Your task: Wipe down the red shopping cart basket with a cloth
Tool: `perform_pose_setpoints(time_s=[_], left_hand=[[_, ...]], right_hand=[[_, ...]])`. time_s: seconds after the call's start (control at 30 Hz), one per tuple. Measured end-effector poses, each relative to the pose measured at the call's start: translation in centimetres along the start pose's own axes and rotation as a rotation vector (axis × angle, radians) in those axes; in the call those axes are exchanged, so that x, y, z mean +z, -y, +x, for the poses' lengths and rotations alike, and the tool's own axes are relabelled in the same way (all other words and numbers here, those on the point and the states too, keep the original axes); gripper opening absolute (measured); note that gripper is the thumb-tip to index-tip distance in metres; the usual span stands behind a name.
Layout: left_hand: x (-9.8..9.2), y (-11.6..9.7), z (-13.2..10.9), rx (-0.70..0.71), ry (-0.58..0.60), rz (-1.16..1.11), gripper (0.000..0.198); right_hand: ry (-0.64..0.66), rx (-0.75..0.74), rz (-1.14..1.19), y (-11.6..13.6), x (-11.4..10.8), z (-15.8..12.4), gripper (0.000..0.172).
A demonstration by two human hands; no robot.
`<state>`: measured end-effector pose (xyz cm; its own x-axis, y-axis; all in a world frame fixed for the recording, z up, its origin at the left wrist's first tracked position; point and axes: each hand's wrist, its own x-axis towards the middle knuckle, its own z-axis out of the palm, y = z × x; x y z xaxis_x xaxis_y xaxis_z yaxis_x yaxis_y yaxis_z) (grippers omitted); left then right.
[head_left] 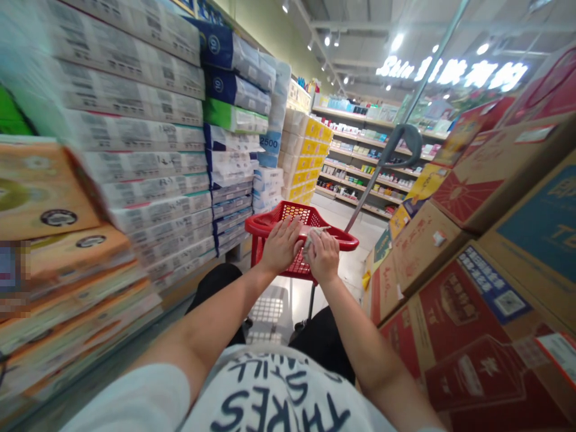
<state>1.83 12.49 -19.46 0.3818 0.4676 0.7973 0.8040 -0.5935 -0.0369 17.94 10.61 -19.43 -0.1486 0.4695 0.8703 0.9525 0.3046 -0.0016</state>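
The left hand (281,243) lies flat, outstretched, on the red shopping cart (261,225). Beside that hand, at three o'clock, the right hand (324,255) curls around crumpled cloth (308,242).

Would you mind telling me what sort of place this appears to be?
Probably a supermarket or similar shop: there is a red plastic shopping cart, a tall stack of grey-and-white wrapped packs, and pale multi-tiered shelves lined with small colourful packages.

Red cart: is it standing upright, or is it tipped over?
Upright. The red cart has its rim on top, under the left hand and right hand, and a thin dark leg below.
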Motion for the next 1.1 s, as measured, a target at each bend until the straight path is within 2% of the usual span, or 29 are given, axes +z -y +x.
perform_pose_setpoints(time_s=[0.13,0.2,0.3,0.37,0.53,0.7,0.77,0.9,1.03,1.1], left_hand=[[-0.1,-0.1,0.1,-0.021,0.004,-0.007,0.044],[-0.2,-0.2,0.2,-0.028,0.008,-0.003,0.042],[-0.3,-0.3,0.1,-0.022,0.013,0.003,0.040],[-0.4,-0.3,0.1,-0.014,0.014,0.003,0.040],[-0.5,-0.3,0.0,-0.023,0.018,0.009,0.040],[-0.2,-0.2,0.0,-0.021,0.008,0.003,0.041],[-0.1,-0.1,-0.1,-0.019,-0.002,-0.006,0.041],[0.0,0.0,-0.1,-0.025,-0.032,-0.039,0.041],[-0.1,-0.2,-0.1,-0.024,-0.040,-0.046,0.040],[-0.1,-0.1,-0.2,-0.021,-0.042,-0.044,0.040]], right_hand=[[0.072,0.166,0.034,-0.3,0.0,1.2,0.028],[0.038,0.212,0.054,-0.3,0.1,1.1,0.030],[-0.043,0.125,0.060,-0.3,0.3,0.1,0.033],[-0.038,0.097,0.071,-0.4,0.1,-0.2,0.032],[0.043,0.275,0.100,-1.1,-0.2,0.7,0.029],[-0.056,0.124,0.050,-1.1,-0.2,-0.4,0.033],[-0.003,0.153,0.054,-1.1,-0.4,-0.2,0.032],[0.146,0.333,0.067,-1.2,-0.8,0.9,0.030],[0.033,0.260,0.031,-1.2,-0.7,0.2,0.034],[0.056,0.246,0.008,-1.3,-1.1,0.4,0.032]])
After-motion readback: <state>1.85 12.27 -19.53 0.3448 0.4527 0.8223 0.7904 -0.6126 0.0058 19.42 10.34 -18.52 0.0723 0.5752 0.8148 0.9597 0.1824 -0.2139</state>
